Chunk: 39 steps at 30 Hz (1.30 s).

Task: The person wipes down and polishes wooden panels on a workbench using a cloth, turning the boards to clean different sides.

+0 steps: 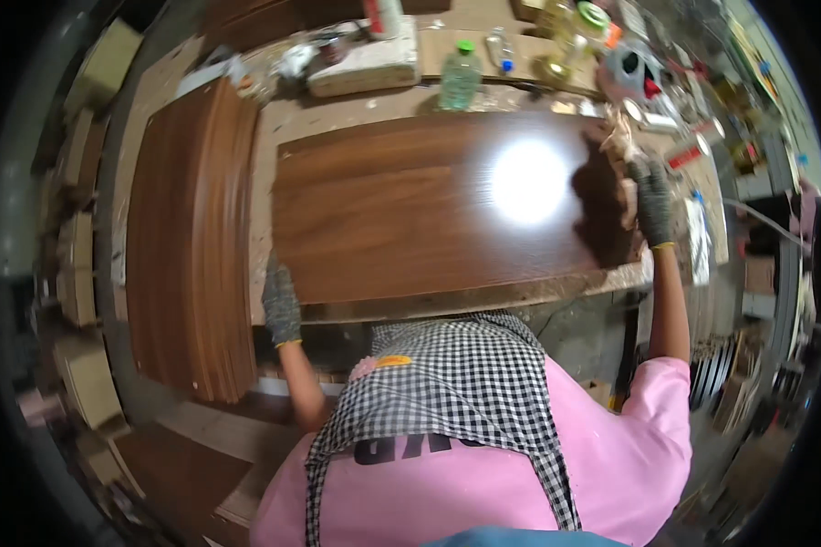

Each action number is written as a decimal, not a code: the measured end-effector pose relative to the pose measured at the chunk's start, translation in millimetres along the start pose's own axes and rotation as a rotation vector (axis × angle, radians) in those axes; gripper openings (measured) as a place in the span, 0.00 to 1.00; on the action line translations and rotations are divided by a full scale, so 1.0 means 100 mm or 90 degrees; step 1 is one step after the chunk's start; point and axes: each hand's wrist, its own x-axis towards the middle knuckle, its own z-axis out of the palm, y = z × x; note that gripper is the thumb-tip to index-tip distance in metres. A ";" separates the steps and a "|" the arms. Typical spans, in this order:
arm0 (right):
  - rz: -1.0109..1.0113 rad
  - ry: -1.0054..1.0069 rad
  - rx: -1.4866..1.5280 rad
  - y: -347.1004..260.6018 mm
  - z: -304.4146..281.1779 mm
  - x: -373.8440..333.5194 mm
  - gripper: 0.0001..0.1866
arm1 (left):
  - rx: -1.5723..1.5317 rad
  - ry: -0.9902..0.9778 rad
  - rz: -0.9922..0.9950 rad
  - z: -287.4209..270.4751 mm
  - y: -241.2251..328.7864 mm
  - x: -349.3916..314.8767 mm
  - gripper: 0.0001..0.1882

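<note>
A dark brown wood-grain panel [383, 210] lies flat in front of me, with a bright glare on its right half. At its near left corner is my left hand [282, 301], in a grey knit glove, its fingers stretched along the panel's edge. My right hand [650, 202], gloved the same way, is at the panel's right end. Its fingers are bent around a crumpled tan rag [619, 137], whose lower part is hidden by the hand. A dark shadow falls on the panel beside that hand.
Left of the panel stands a stack of similar brown panels [187, 237]. Along the table's far side are a green-capped bottle [461, 77], a small blue-capped bottle [500, 50], a white block [365, 66] and a red-and-white tube [688, 151]. Boxes [87, 378] line the left.
</note>
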 end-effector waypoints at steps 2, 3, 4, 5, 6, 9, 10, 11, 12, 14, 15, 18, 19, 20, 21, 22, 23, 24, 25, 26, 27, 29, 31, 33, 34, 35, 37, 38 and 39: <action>0.004 -0.090 -0.216 -0.73 0.68 0.32 0.29 | -0.042 0.050 -0.047 -0.11 -0.15 -0.18 0.21; -0.031 -0.131 -0.272 -1.23 0.80 0.52 0.30 | 0.033 0.045 -0.044 -0.13 -0.38 -0.29 0.20; -0.115 -0.119 -0.238 -1.56 1.01 0.75 0.30 | 0.100 0.026 -0.032 -0.13 -0.53 -0.27 0.19; -0.192 -0.114 -0.209 -1.86 1.18 0.90 0.31 | 0.097 0.042 -0.045 -0.08 -0.50 -0.26 0.19; -0.147 -0.106 -0.131 -2.42 1.26 1.06 0.34 | 0.061 0.056 -0.067 -0.05 -0.36 -0.26 0.20; -0.260 -0.043 0.004 -3.77 1.98 1.51 0.17 | -0.052 0.013 -0.183 -0.08 0.21 -0.16 0.22; -0.298 -0.075 0.047 -4.32 2.12 1.66 0.23 | -0.091 0.030 -0.151 -0.05 0.24 -0.13 0.22; -0.330 -0.104 0.089 -4.84 2.22 1.72 0.29 | -0.129 0.042 -0.115 -0.05 0.24 -0.12 0.22; -0.435 -0.192 0.011 -5.39 1.90 1.74 0.24 | -0.096 -0.012 -0.198 -0.09 0.12 -0.17 0.23; -0.506 -0.321 0.076 -6.09 2.12 1.68 0.24 | -0.012 0.030 -0.058 -0.03 -0.06 -0.13 0.23; -0.579 -0.461 0.141 -6.27 2.17 1.65 0.24 | 0.069 0.069 0.070 0.00 -0.19 -0.14 0.23; -0.428 -0.476 0.596 -6.26 1.84 1.29 0.26 | 0.379 0.043 0.139 -0.10 -0.40 -0.27 0.22; -0.301 -0.486 0.796 -6.11 1.68 1.23 0.27 | 0.640 0.014 0.207 -0.13 -0.41 -0.33 0.21; -0.236 -0.373 0.743 -5.87 1.58 1.21 0.27 | 0.647 -0.076 0.121 -0.18 -0.32 -0.30 0.21; -0.186 -0.342 0.809 -5.50 1.57 1.17 0.27 | 0.513 -0.024 0.179 -0.22 -0.27 -0.20 0.22; -0.208 -0.227 0.818 -5.03 1.30 1.08 0.26 | 0.375 0.027 0.227 -0.27 -0.26 -0.11 0.22; 0.014 -0.415 0.807 -4.59 0.92 0.97 0.24 | 0.392 -0.001 0.396 -0.40 -0.25 0.01 0.22; 0.014 -0.337 0.801 -4.12 0.77 0.82 0.21 | 0.008 -0.096 0.266 -0.42 -0.16 0.15 0.23; -0.062 -0.347 0.644 -3.60 0.61 0.65 0.19 | -0.378 -0.167 0.125 -0.41 -0.12 0.33 0.23; -0.296 -0.157 0.383 -2.98 0.83 0.39 0.19 | -0.378 -0.144 0.115 -0.46 -0.33 0.50 0.23; -0.360 -0.225 0.366 -2.89 0.57 0.22 0.24 | -0.284 -0.201 0.151 -0.52 -0.66 0.59 0.24; -0.476 -0.256 0.019 -2.42 0.63 -0.30 0.38 | -0.194 -0.278 0.176 -0.61 -0.78 0.74 0.24; -0.417 -0.236 -0.079 -2.66 0.63 -0.53 0.40 | -0.051 -0.378 0.067 -0.67 -0.23 0.91 0.26; -0.450 -0.233 -0.039 -3.09 0.95 -0.54 0.41 | -0.070 -0.363 0.003 -0.67 0.09 0.93 0.26; -0.448 -0.276 -0.034 -3.45 1.05 -0.54 0.41 | -0.088 -0.339 -0.056 -0.68 0.15 0.91 0.26; -0.513 -0.271 -0.043 -3.83 1.19 -0.51 0.41 | -0.089 -0.335 -0.062 -0.72 0.14 0.88 0.26; -0.591 -0.125 0.033 -4.67 1.50 -0.56 0.40 | -0.112 -0.326 -0.113 -0.76 0.16 0.85 0.26; -0.586 -0.056 0.110 -5.11 1.82 -0.66 0.38 | 0.213 -0.332 0.091 -0.81 0.13 0.86 0.26; -0.643 -0.066 0.170 -5.49 1.89 -0.59 0.33 | 0.495 -0.353 0.158 -0.82 0.37 0.87 0.26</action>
